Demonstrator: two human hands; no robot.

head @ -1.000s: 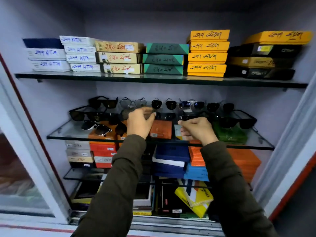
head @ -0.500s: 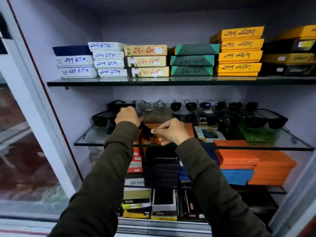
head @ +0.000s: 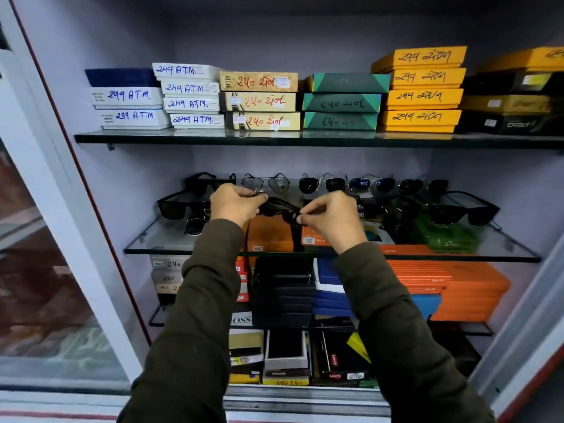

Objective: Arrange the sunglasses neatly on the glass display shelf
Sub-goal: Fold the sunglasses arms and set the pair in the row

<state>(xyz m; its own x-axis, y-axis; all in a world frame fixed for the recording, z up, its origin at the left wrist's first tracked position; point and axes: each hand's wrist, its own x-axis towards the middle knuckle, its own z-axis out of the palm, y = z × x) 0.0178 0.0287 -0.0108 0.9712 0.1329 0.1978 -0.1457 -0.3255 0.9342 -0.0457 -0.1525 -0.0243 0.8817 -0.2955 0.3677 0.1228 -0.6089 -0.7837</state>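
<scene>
A pair of black sunglasses (head: 279, 209) hangs a little above the middle glass shelf (head: 171, 244), tilted down to the right. My left hand (head: 233, 204) pinches its left end and my right hand (head: 331, 219) pinches its right end. Behind them, a row of sunglasses (head: 323, 184) stands along the back of the shelf. More dark pairs lie at the left (head: 177, 206) and at the right (head: 464, 209).
The upper shelf (head: 213, 138) carries stacks of labelled boxes in white, gold, green, yellow and black. Orange boxes (head: 270, 236) show through the glass shelf. Lower shelves are packed with black, blue and orange cases. A sliding glass door (head: 45, 270) stands at the left.
Both hands have lifted a black pair off the shelf and now hold it between them. The view has shifted left and closer to the cabinet.
</scene>
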